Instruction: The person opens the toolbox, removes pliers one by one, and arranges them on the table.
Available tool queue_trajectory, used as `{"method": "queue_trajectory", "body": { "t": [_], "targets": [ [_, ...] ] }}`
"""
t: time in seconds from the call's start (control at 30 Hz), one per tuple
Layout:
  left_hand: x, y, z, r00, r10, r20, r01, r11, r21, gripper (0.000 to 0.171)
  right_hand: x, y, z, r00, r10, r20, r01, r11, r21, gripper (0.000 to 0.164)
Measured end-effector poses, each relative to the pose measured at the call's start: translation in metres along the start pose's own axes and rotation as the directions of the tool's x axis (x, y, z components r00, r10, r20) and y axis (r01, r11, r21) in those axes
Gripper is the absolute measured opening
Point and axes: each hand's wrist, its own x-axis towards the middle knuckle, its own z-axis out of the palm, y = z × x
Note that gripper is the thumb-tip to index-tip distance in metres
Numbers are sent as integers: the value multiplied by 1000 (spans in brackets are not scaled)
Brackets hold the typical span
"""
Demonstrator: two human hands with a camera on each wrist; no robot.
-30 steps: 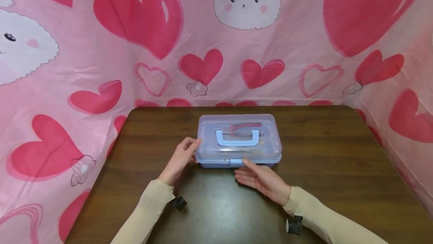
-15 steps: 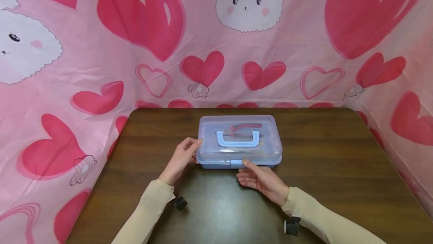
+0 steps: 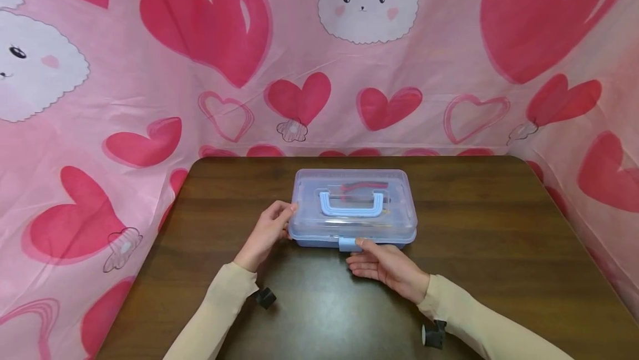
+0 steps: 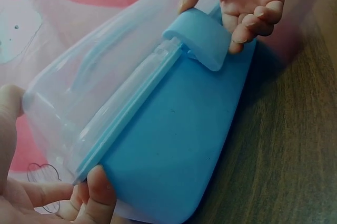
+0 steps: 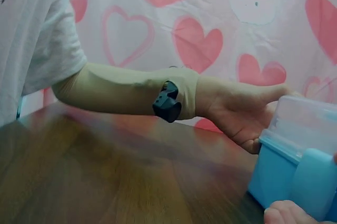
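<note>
A storage box [image 3: 309, 182] with a clear lid and light-blue base stands on the table, its lid down. The left hand [image 3: 262, 235] grips its left end; in the left wrist view the thumb lies against the lid and curled fingers touch the side near the rim. At the front, the right hand [image 3: 391, 272] has its thumb on the blue latch [image 4: 197, 37], with the other fingers curled by the latch's lower edge. The latch sticks out from the base. A blue carrying handle [image 3: 351, 212] lies folded on the lid. Through the lid shows a red-handled tool [image 3: 364, 185], blurred.
The dark wooden table [image 3: 479, 227] extends around the box, with its back edge just behind it. A pink heart-print cloth [image 3: 339, 60] hangs behind and at both sides. Black wrist cameras [image 3: 266, 299] are strapped to the sleeves.
The latch has swung outward and down under the right thumb; before, it lay flat against the box front. The left hand and the box stay in place.
</note>
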Motion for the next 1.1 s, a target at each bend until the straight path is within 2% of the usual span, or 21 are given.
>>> {"method": "queue_trajectory", "body": {
  "t": [0.17,0.3,0.47,0.67,0.8,0.9,1.1],
  "targets": [
    [-1,1,2,1000,7,-1,-7,1000,-4,35,-5,2,-8,993,-47,113,52,998,-44,42],
    [-2,2,2,1000,5,3,-5,1000,-4,36,-7,4,-14,979,-85,183,108,987,-117,44],
    [-3,3,-1,1000,9,3,-9,1000,0,36,-7,4,-16,981,-88,171,124,969,-212,44],
    [-4,4,-3,1000,12,6,-12,1000,3,37,-4,1,-21,992,-48,115,88,923,-375,32],
    [-4,3,-3,1000,9,15,-9,1000,1,37,-1,3,-24,994,-53,94,80,949,-304,30],
    [-4,3,-3,1000,6,18,-6,1000,0,36,0,5,-25,993,-58,98,78,972,-222,38],
    [-3,4,-2,1000,4,18,-4,1000,-5,37,-4,9,-27,987,-69,146,99,973,-209,55]
  ]
}}
